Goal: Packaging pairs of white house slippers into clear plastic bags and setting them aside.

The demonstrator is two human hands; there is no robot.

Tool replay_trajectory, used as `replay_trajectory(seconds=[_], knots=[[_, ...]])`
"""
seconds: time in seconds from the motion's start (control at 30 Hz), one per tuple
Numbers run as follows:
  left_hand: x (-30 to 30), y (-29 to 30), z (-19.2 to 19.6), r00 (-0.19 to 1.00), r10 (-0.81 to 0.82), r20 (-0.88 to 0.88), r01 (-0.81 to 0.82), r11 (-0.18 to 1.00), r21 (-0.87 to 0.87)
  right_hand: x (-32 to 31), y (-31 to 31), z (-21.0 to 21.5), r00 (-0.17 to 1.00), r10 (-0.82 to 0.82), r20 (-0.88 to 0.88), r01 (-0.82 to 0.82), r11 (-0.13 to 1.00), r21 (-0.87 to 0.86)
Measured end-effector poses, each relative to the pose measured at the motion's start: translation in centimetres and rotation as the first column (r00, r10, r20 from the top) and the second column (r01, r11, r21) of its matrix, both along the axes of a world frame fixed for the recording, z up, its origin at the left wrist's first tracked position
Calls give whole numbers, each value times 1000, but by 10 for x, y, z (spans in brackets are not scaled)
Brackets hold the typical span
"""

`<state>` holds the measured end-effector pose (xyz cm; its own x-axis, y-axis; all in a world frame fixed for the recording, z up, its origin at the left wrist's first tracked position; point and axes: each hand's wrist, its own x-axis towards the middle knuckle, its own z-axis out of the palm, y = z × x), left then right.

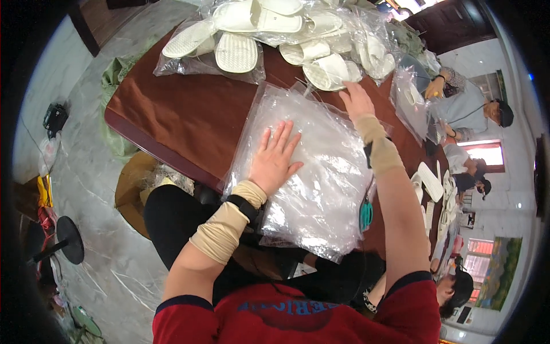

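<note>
A stack of clear plastic bags (315,189) lies at the near edge of the table, partly over my lap. My left hand (275,159) rests flat on it with the fingers spread. Beyond the far right corner of the stack, my right hand (358,100) reaches out, fingers stretched and nothing visible in them. Its fingertips come close to a white slipper (325,71) in the pile; whether they touch it I cannot tell. Teal scissor handles (366,215) show at the right edge of the bags.
Bagged white slippers (237,53) are heaped along the far side of the brown-covered table (183,114). Loose slippers (431,182) lie to the right, where several people sit. One co-worker (467,106) handles a bagged slipper. A cardboard box (134,192) stands on the floor at left.
</note>
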<state>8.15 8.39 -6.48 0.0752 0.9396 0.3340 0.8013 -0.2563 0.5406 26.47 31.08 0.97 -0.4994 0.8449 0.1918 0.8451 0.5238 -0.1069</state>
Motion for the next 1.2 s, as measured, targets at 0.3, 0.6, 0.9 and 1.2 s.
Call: replay_trajectory(seconds=[0.3, 0.6, 0.9, 1.2], knots=[[1, 3, 7, 997, -49, 53, 51, 998, -41, 3, 114, -56, 901, -350, -258, 321, 935, -150], [5, 5, 2, 999, -19, 40, 19, 1000, -13, 46, 66, 57, 706, -282, -650, 131, 953, -272], [6, 1, -8, 1000, 6, -1, -6, 1000, 24, 59, -171, 139, 329, -356, -875, -62, 916, -396], [17, 22, -44, 505, -218, 835, 273, 958, 86, 140, -252, 23, 401, -465, -789, 220, 885, -410]])
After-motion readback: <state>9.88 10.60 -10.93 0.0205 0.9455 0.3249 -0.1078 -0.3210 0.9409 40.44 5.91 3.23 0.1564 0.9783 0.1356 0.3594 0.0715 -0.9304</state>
